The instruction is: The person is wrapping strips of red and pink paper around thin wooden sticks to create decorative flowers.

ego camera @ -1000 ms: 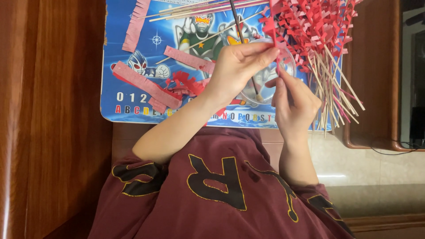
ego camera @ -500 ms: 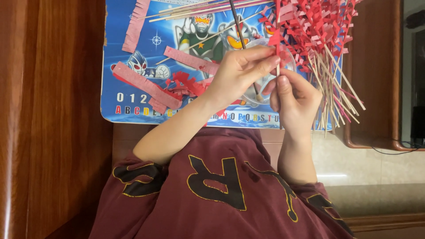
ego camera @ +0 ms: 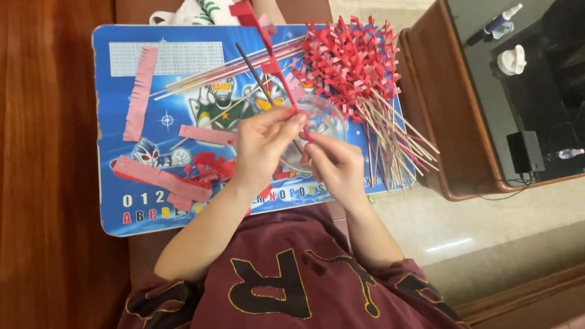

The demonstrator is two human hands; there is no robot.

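Left hand (ego camera: pixel 263 146) and right hand (ego camera: pixel 334 164) both pinched shut on thin red paper strip (ego camera: pixel 281 76) over blue printed lap board (ego camera: pixel 116 122), probably around a stick; clear bowl (ego camera: pixel 326 119) just behind.

Everything sits around the blue cartoon board (ego camera: pixel 152 91) with its printed grid, letters and digits. Loose pink fringed paper strips (ego camera: pixel 139 94) lie on its left half, and a few bare wooden sticks (ego camera: pixel 201 78) cross its upper middle. A big pile of finished red paper flowers on sticks (ego camera: pixel 359 67) covers its right edge. Just right of the board there's a brown wooden cabinet (ego camera: pixel 439 97) with a dark glass top, holding a small black box (ego camera: pixel 525 151) and a white bottle (ego camera: pixel 499 23).
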